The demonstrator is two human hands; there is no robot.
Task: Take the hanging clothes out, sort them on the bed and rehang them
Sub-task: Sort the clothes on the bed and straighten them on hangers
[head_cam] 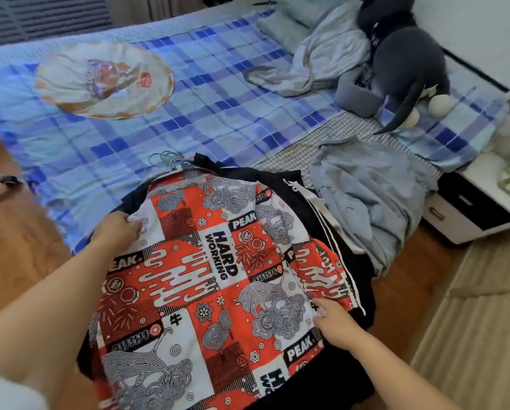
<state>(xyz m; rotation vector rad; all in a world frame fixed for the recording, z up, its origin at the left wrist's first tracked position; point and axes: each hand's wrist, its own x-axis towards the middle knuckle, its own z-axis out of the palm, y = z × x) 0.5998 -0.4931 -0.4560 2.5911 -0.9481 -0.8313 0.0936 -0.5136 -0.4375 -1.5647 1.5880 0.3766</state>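
A red, white and black patterned shirt (206, 276) lies spread on top of a pile of dark clothes (333, 229) at the near edge of the bed (123, 149). Several hanger hooks (163, 159) stick out above its collar. My left hand (116, 229) grips the shirt's left shoulder edge. Near the right sleeve seam my right hand (333, 318) touches the cloth with its fingertips. A light blue garment (369, 196) lies crumpled to the right of the pile.
A round cream printed cloth (106, 81) lies on the blue checked sheet at the far left. A grey plush toy (401, 69) and a rumpled pale blue blanket (321, 60) sit by the pillows. A white nightstand (466, 208) stands at the right.
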